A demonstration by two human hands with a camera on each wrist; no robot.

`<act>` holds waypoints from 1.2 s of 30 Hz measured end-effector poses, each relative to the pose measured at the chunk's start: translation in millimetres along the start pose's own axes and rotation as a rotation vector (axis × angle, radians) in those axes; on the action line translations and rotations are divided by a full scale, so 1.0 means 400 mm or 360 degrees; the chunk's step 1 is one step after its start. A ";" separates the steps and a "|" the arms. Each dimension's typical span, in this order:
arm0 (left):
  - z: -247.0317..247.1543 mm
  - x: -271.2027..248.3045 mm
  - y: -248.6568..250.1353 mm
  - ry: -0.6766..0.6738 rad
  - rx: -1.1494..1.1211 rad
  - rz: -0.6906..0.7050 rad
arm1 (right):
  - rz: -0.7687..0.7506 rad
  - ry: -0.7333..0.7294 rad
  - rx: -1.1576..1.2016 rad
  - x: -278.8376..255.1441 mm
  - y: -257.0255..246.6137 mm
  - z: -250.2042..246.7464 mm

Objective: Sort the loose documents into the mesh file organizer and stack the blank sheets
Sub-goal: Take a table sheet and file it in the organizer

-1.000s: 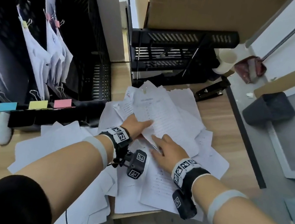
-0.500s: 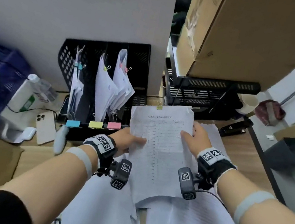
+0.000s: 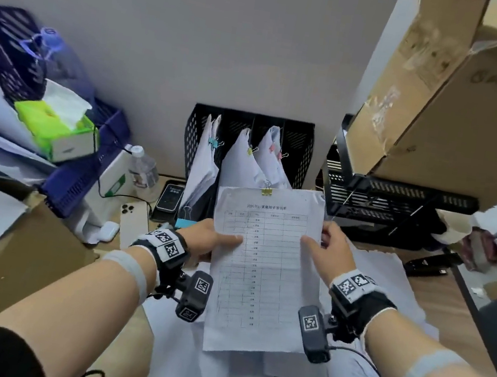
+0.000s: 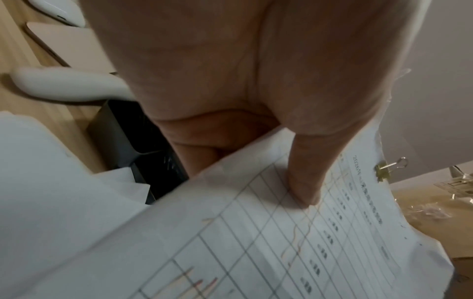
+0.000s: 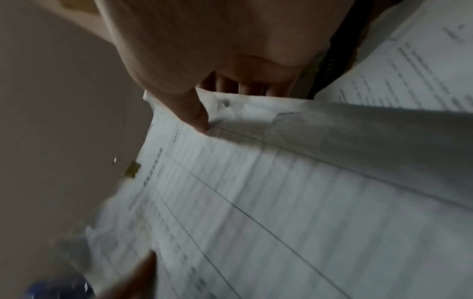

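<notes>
I hold a printed table document [image 3: 264, 273] upright in front of me, a yellow binder clip [image 3: 267, 191] on its top edge. My left hand [image 3: 214, 241] pinches its left edge, thumb on the front, which the left wrist view shows too [image 4: 304, 182]. My right hand [image 3: 328, 250] pinches the right edge, thumb on the print [image 5: 197, 115]. Behind the sheet stands the black mesh file organizer [image 3: 303, 154], its slots holding clipped documents [image 3: 238, 161] above a blue label [image 3: 184, 223]. Loose papers [image 3: 376, 270] cover the desk below.
Left of the organizer lie two phones [image 3: 134, 220], a water bottle [image 3: 144, 170] and a blue basket [image 3: 89, 172] with a tissue box. A black tray rack [image 3: 398, 206] under a cardboard box [image 3: 463, 106] stands right. A stapler [image 3: 428, 264] lies near the desk's right edge.
Both hands lifted the clipped table document off the paper pile and raised it upright before the organizer. The head view tilted up and drew back.
</notes>
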State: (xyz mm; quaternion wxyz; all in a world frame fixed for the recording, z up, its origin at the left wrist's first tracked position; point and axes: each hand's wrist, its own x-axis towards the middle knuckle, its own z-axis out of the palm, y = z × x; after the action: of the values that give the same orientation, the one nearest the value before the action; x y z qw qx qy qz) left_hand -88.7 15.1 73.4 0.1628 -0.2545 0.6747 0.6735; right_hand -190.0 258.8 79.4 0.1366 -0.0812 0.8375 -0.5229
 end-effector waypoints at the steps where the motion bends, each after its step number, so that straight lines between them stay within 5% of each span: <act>1: -0.010 -0.006 -0.001 0.0027 -0.0032 -0.0007 | -0.0038 0.0140 -0.0182 -0.007 -0.002 0.014; 3: -0.027 -0.015 -0.006 0.0069 -0.0090 0.0005 | -0.0111 0.0344 -0.0506 -0.033 -0.015 0.040; 4: -0.034 -0.018 -0.009 0.0077 -0.0109 0.0035 | -0.0114 0.0255 -0.0590 -0.051 -0.024 0.059; 7: -0.044 -0.032 -0.010 0.0042 -0.0157 0.0090 | -0.0063 -0.0414 -0.0692 -0.106 -0.033 0.141; 9: -0.036 -0.047 -0.007 -0.0085 -0.0141 0.0079 | -0.0068 -0.0630 -0.0622 -0.136 -0.042 0.201; 14: -0.023 -0.083 0.016 -0.0562 -0.0009 0.0058 | 0.0137 -0.0665 -0.0302 -0.178 -0.091 0.262; 18: -0.028 -0.081 0.027 -0.0690 0.0164 0.0040 | 0.0198 -0.0526 -0.0714 -0.170 -0.090 0.247; 25: 0.005 0.045 0.041 -0.0096 0.0401 0.0174 | 0.0133 -0.0358 -0.0743 -0.229 -0.037 0.199; 36: -0.062 0.109 0.048 0.0188 0.0633 0.0288 | 0.0073 -0.0384 -0.0539 -0.259 -0.090 0.174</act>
State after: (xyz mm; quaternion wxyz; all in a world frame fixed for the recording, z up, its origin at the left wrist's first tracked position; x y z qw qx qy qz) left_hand -132.1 -15.8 65.8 0.1089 -0.1949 0.8226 0.5230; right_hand -70.1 212.3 97.6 0.2322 -0.1459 0.8926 -0.3578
